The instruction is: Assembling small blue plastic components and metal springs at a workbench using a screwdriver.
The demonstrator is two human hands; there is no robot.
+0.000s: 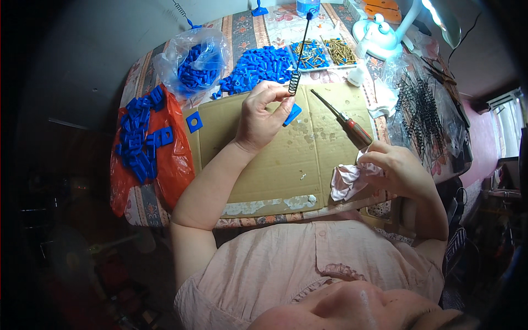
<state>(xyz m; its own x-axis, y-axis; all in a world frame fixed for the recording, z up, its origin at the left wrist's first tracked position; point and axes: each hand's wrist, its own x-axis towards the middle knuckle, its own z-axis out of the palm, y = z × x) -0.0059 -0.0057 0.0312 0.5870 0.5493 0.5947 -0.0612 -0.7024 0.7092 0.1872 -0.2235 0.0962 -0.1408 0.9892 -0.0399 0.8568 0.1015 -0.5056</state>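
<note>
Left hand: yours (264, 116), at the centre of the frame above the cardboard; thumb and forefinger clamped on the lower end of a black coiled wire.
Black coiled wire: one (295, 82), upright with a slight tilt, its straight upper part rising to a blue tip (309, 15) at the top of the frame.
Blue block: one (293, 114), just below the coil, against your left thumb; whether it is joined to the wire you cannot tell from here.
Right hand: yours (400, 169), right of centre; fingers bunched together on a pale pink cloth (347, 181).
Screwdriver: one, red-handled (358, 133), slanting right of centre, handle end near your right fingertips; contact cannot be told.
Cardboard: brown sheet (264, 179), worn, across the centre.
Square blue piece: one, holed (188, 123), at the cardboard's left edge.
Red bag: left of frame (177, 151), bearing blue blocks (132, 140).
Clear bag: upper left (165, 66), containing blue parts.
Blue caps: loose heap (261, 66), upper centre.
Screws: brass-coloured (339, 51), in a tray, upper right of centre.
Lamp: white (379, 37), upper right.
Black springs: tangled lot (421, 107), right of frame.
</note>
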